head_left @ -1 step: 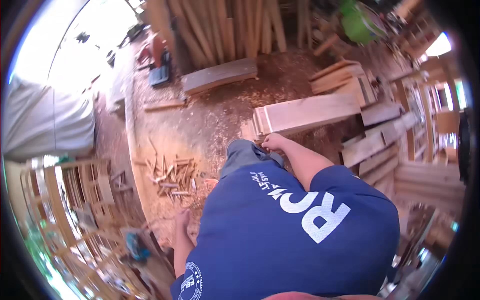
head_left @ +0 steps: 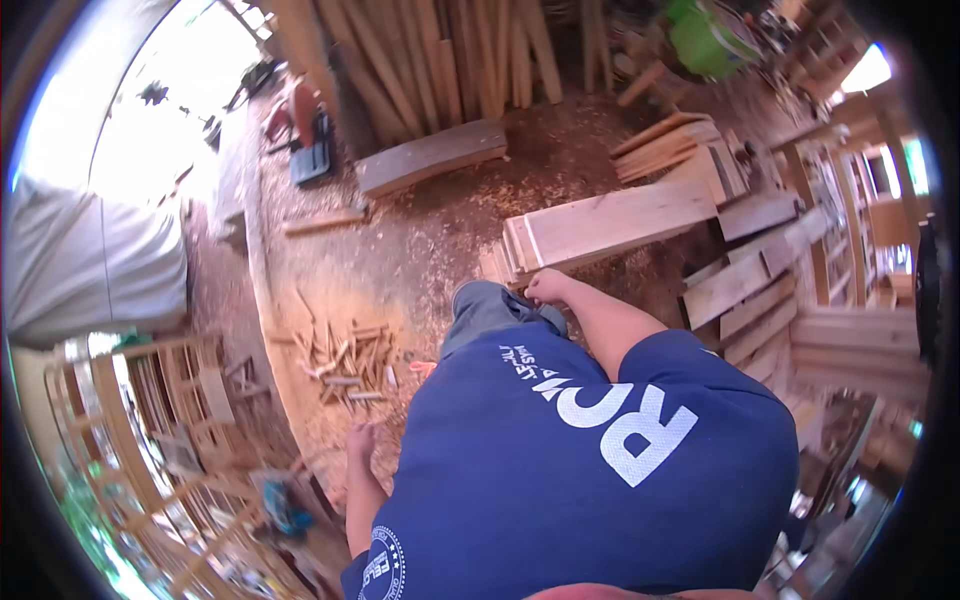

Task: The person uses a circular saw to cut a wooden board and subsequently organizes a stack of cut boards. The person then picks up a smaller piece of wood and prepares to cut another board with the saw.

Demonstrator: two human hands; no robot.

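Well, little has changed: our right hand point(head_left: 543, 287) stays curled, boards point(head_left: 620, 222) just beyond; our left hand point(head_left: 362, 440) has scraps point(head_left: 347, 360) ahead. We can't tell if either grips anything; work seems paused.

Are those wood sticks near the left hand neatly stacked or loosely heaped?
Loosely heaped: the wood sticks point many ways, some crossing others.

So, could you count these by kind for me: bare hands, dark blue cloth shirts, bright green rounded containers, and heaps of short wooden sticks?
Left hand and right hand, both bare: 2
Dark blue cloth shirt: 1
Bright green rounded container: 1
Heap of short wooden sticks: 1
Total: 5
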